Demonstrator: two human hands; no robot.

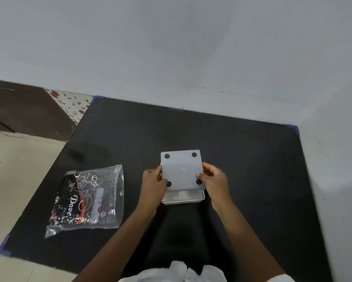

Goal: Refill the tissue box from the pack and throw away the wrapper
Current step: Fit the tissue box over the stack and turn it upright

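A white square panel (182,169) with a black round pad near each corner is held tilted above the white tissue box (183,198), which lies on the black mat with its open side up. My left hand (153,185) grips the panel's left edge. My right hand (214,181) grips its right edge. The box's front rim shows below the panel, and its inside is mostly hidden. The tissue pack (87,199), in clear plastic with a black, red and white "Dove" print, lies flat on the mat to the left, apart from both hands.
The black mat (242,159) covers the floor up to the grey wall behind and on the right. Beige floor (12,180) lies to the left. A dark board and a floral cloth (73,104) stand at the back left. White clothing (181,273) shows at the bottom edge.
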